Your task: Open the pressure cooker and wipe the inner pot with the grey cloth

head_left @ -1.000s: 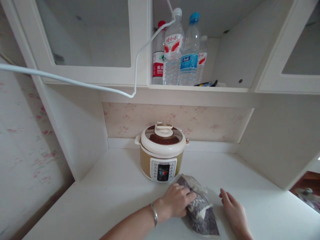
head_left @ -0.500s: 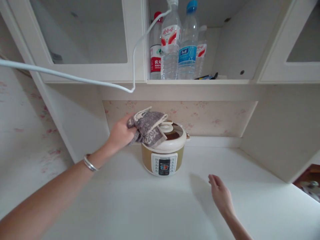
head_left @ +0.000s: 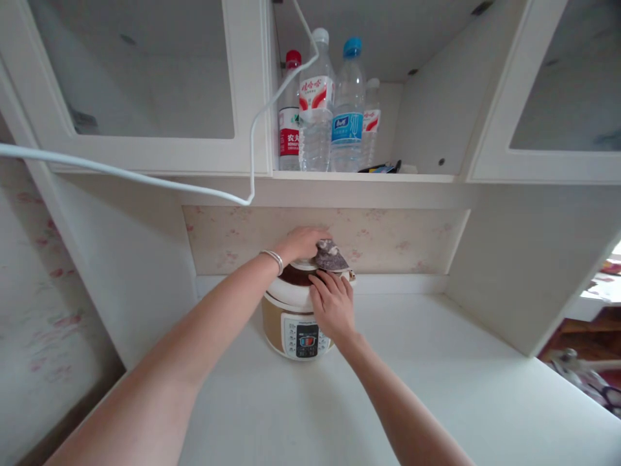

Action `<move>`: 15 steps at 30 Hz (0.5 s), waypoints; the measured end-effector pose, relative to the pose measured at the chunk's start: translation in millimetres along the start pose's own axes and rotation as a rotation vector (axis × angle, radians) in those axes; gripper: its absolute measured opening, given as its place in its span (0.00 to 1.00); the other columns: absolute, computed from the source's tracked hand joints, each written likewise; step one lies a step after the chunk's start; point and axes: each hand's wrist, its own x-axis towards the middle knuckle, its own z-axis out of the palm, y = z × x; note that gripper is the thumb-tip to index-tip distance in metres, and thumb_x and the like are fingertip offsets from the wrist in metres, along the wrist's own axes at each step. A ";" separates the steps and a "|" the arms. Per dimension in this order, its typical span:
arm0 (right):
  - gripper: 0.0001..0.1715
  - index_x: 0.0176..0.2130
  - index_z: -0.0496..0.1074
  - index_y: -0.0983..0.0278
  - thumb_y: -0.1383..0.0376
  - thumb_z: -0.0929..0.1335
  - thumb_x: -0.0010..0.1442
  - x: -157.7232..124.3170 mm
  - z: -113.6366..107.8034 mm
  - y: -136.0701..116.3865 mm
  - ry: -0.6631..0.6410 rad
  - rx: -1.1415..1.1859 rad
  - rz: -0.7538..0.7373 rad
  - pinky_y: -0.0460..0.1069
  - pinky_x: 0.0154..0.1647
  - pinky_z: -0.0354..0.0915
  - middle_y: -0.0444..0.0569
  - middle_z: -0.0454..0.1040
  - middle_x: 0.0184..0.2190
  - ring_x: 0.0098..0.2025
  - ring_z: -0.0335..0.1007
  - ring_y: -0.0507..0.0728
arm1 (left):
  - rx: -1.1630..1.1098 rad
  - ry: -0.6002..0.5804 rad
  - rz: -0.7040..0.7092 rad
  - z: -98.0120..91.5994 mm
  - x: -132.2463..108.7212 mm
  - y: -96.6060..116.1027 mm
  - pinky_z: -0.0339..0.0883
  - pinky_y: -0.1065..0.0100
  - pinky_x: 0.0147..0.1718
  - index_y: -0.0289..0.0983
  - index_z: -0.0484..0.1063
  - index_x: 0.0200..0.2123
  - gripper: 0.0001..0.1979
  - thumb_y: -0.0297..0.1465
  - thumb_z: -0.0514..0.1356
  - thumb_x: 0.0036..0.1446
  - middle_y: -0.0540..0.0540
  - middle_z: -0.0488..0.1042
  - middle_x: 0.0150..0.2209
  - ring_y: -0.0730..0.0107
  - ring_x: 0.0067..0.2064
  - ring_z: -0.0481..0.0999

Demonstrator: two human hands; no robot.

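Observation:
A white and gold electric pressure cooker [head_left: 274,321] stands on the counter, its control panel facing me. My left hand [head_left: 305,243] reaches over the lid, closed on a grey-brown cloth [head_left: 332,257] at the lid's back right. A bracelet circles that wrist. My right hand [head_left: 334,301] lies on the right front of the lid with its fingers stretched out, the tips close to the cloth's lower edge. The lid's handle is mostly hidden behind my left hand.
Above hangs a white cabinet with several plastic bottles [head_left: 316,133] on its open shelf. A white cable [head_left: 194,188] droops in front of it at the left. White side panels [head_left: 524,259] flank the counter [head_left: 388,375].
My left hand has carried the cloth rightward across the lid to its back right. My right hand has come from the counter's right side onto the lid. The view has shifted slightly.

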 end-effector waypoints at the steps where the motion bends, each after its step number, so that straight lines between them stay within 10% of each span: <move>1: 0.19 0.52 0.71 0.56 0.62 0.59 0.66 -1.1 -0.7 1.0 -0.003 -0.004 -0.003 0.58 0.63 0.44 0.46 0.71 0.54 0.58 0.59 0.59 | 0.011 -0.050 0.029 4.9 9.0 7.2 0.61 0.71 0.52 0.47 0.72 0.51 0.28 0.20 0.54 0.49 0.51 0.71 0.55 0.68 0.54 0.70; 8: 0.20 0.53 0.70 0.55 0.61 0.59 0.66 0.0 -9.4 5.4 -0.038 -0.024 -0.023 0.57 0.62 0.46 0.44 0.70 0.55 0.59 0.59 0.58 | 0.072 -0.232 -0.058 8.0 42.8 4.0 0.66 0.71 0.42 0.46 0.77 0.45 0.21 0.24 0.55 0.49 0.47 0.78 0.45 0.65 0.46 0.75; 15: 0.20 0.54 0.69 0.54 0.61 0.59 0.66 -2.4 -1.5 8.4 -0.010 -0.016 -0.026 0.58 0.63 0.45 0.43 0.69 0.56 0.59 0.59 0.58 | 0.091 -0.120 -0.388 -6.8 -34.8 -77.9 0.65 0.68 0.46 0.44 0.78 0.40 0.15 0.28 0.56 0.51 0.45 0.78 0.44 0.62 0.46 0.76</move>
